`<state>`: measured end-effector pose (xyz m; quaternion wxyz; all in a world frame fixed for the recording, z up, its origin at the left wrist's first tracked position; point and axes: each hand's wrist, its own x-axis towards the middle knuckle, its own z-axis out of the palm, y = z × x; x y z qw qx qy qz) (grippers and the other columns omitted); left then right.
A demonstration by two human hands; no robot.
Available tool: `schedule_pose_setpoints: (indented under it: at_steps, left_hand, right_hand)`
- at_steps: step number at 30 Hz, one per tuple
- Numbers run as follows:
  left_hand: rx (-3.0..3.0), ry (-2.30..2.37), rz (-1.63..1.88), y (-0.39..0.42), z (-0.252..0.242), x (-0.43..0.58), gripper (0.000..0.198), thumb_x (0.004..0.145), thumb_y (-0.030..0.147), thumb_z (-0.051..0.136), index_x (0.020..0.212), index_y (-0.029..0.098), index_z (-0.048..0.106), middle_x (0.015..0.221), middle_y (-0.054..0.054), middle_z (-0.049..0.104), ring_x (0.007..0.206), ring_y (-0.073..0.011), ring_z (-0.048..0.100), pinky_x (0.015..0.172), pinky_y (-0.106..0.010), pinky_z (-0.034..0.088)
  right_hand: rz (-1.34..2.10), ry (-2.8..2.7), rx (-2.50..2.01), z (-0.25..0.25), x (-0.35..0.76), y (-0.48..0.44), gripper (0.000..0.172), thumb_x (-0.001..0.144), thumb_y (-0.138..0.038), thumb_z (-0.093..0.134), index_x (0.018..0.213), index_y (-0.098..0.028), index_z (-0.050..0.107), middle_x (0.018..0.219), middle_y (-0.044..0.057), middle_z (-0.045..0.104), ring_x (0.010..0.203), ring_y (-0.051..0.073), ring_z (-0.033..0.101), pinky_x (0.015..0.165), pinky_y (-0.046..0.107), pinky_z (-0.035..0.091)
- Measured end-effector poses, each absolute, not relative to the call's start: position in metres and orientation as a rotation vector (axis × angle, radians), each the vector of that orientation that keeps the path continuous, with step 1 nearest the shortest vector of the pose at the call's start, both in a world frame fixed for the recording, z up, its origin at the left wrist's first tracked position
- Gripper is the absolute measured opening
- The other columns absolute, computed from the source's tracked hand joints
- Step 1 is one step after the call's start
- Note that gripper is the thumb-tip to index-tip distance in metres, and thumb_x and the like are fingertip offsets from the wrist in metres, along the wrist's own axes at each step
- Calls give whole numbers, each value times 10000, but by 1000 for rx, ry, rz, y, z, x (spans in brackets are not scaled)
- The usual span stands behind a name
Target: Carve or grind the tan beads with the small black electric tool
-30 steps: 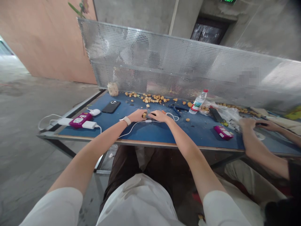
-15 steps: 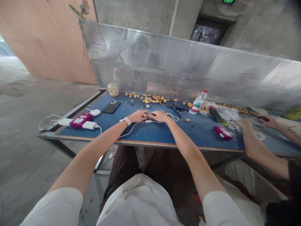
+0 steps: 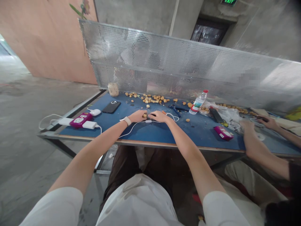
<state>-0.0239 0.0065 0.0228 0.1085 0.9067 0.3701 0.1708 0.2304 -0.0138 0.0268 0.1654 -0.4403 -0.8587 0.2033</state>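
1. "EXIT" in light letters on a green sign (image 3: 228,2), high on the concrete wall above a dark doorway, beyond the perforated metal screen (image 3: 164,59). This is the only wording that can be read.
2. The label on the plastic water bottle (image 3: 198,102), just in front of the screen, shows red and white, but its print is too small to read.
3. The magenta packet (image 3: 223,132), further in front of the screen, has markings too blurred to read.
4. The magenta device (image 3: 77,120), left of the screen's near end, has white markings that cannot be read.
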Motion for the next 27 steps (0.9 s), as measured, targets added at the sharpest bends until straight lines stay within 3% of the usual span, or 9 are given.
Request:
schedule_pose_setpoints:
  at_steps: [12, 27]
  left_hand:
    - [2625, 1114, 476, 8, 22, -24, 113, 922, 323, 716, 1010, 257, 740, 949, -98, 833, 966, -333, 807, 905, -387, 586]
    - [2649, 1093, 498, 7, 23, -24, 79, 955, 293, 721, 1017, 246, 709, 963, -86, 836, 942, -309, 798, 871, -357, 566]
  right_hand:
    - [565, -2435, -1270, 27, 231, -15, 669, 1191, -776, 527, 911, -209, 746, 891, 58, 768, 848, 221, 647, 793, 320, 387]
    - [587, -2430, -1224, 26, 232, -13, 736, 1157, -853, 529, 885, -211, 764, 870, 64, 786, 835, 229, 668, 790, 325, 411]
